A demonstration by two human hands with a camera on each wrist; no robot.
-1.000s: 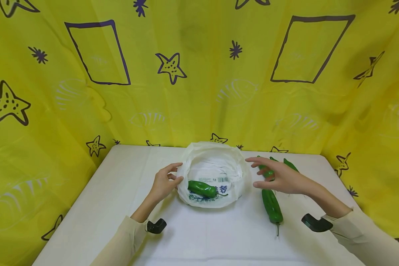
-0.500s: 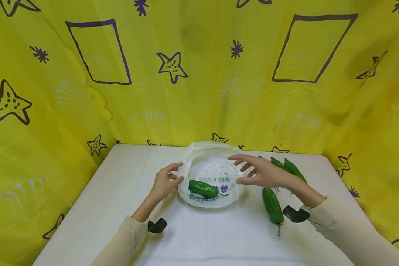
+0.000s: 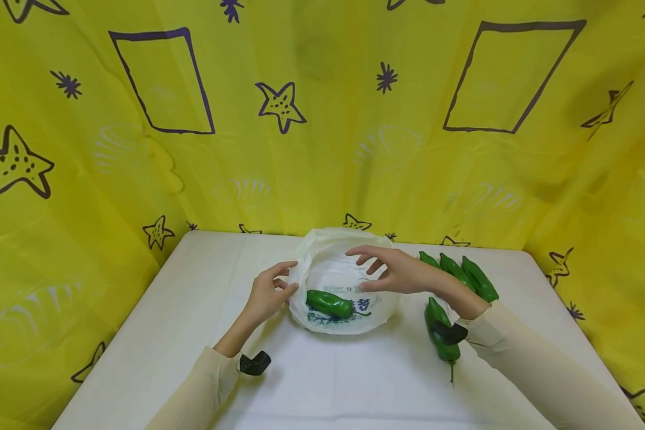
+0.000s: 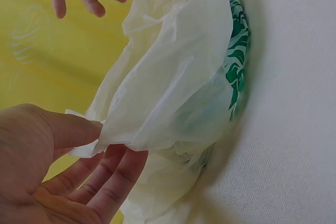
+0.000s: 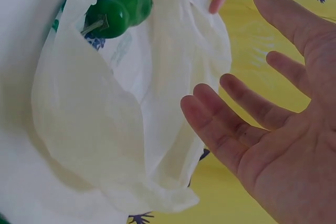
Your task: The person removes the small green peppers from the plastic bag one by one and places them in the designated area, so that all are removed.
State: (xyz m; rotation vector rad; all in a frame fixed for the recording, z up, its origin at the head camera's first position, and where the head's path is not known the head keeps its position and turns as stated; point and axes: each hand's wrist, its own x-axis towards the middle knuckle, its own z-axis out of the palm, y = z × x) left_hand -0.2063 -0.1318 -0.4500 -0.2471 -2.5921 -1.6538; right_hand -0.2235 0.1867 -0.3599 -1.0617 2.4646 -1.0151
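A white plastic bag (image 3: 376,319) with green and blue print stands open-mouthed on the table, and one green pepper (image 3: 329,303) lies inside it. My left hand (image 3: 266,295) pinches the bag's left rim between thumb and fingers, which the left wrist view shows plainly at the thin plastic edge (image 4: 126,135). Over the bag's right side hovers my right hand (image 3: 395,270), holding nothing; its fingers are spread and loosely bent in the right wrist view. Beneath my right wrist another green pepper (image 3: 436,316) lies on the table, partly covered by the black wrist camera.
Several more green peppers (image 3: 479,279) lie side by side at the back right of the white table (image 3: 322,382), partly behind my right forearm. A yellow curtain (image 3: 322,161) with starfish drawings hangs close behind the table and along both sides.
My right hand has moved left, from beside the peppers to above the bag's opening, uncovering the back peppers. The left hand keeps its pinch on the rim, and the pepper inside stays put.
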